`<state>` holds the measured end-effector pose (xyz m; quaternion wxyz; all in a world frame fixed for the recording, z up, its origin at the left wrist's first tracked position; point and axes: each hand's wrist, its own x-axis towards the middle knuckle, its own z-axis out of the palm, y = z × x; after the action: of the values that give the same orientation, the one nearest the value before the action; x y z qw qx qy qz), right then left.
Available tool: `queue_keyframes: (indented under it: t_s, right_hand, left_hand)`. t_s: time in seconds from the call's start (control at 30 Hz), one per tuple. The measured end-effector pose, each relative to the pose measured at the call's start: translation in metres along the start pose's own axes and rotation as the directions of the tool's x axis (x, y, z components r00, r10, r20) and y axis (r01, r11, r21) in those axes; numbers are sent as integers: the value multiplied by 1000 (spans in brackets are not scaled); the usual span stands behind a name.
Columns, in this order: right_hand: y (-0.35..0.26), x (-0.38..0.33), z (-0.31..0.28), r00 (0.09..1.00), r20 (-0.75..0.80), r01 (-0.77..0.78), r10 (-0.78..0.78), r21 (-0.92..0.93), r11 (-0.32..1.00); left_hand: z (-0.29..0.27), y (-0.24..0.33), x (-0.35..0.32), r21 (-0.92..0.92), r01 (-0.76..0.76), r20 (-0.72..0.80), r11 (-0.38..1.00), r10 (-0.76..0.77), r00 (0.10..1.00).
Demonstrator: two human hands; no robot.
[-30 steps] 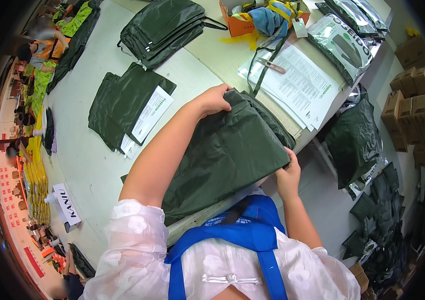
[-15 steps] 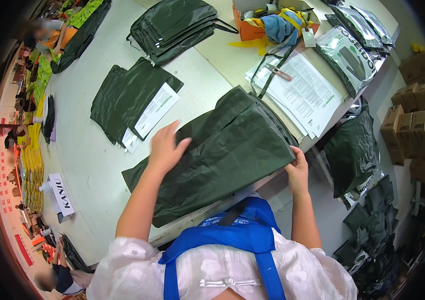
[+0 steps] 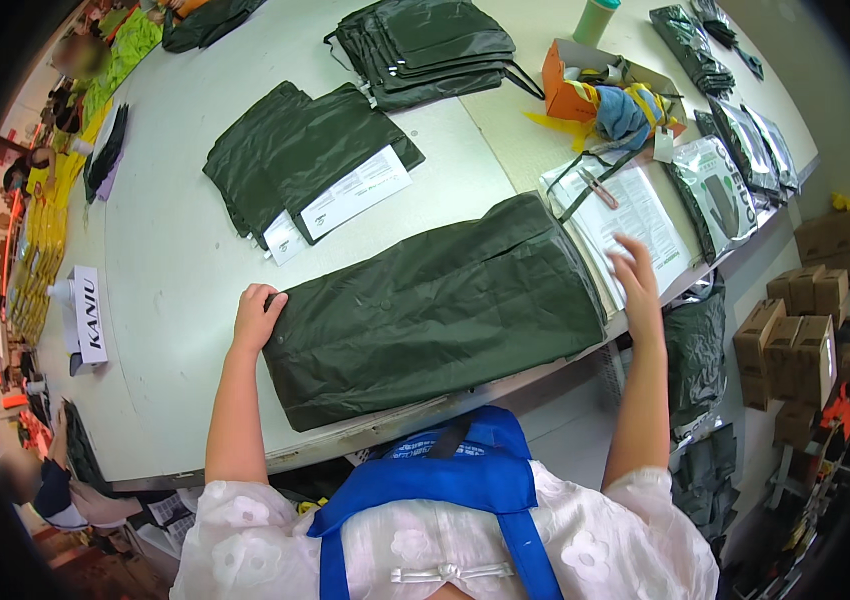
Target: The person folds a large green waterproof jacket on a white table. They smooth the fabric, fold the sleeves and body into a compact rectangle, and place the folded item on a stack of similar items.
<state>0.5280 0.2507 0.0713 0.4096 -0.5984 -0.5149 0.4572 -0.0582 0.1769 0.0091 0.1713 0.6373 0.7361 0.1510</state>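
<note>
Right hand (image 3: 639,292) off fabric (image 3: 435,310), papers (image 3: 657,215) part-hidden

pale table (image 3: 165,340): folded dark-green fabric (image 3: 435,310), fabric stack (image 3: 430,45), papers (image 3: 650,212), orange box (image 3: 565,95)

Bright, fairly even light; glare on plastic bags (image 3: 717,200) far R, soft sheen on desk (image 3: 170,300). Fisheye bends desk edges, corners blk; R hand (image 3: 638,285) sl. blurred.

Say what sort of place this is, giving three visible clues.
Probably a garment packing workshop: a folded green garment, plastic-bagged packs and stacked cartons.
</note>
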Motion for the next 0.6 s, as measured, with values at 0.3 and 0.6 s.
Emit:
queue_keyframes:
  t_s: [0.3,0.6]
  right_hand:
    - [-4,129,110,931,317,312,-182,-430,848]
    - [30,129,106,855,141,427,-498,-737,525]
  left_hand:
    - [-1,-4,-7,-90,40,-98,995,-49,994]
    - [16,14,-19,121,134,-160,984,-114,980]
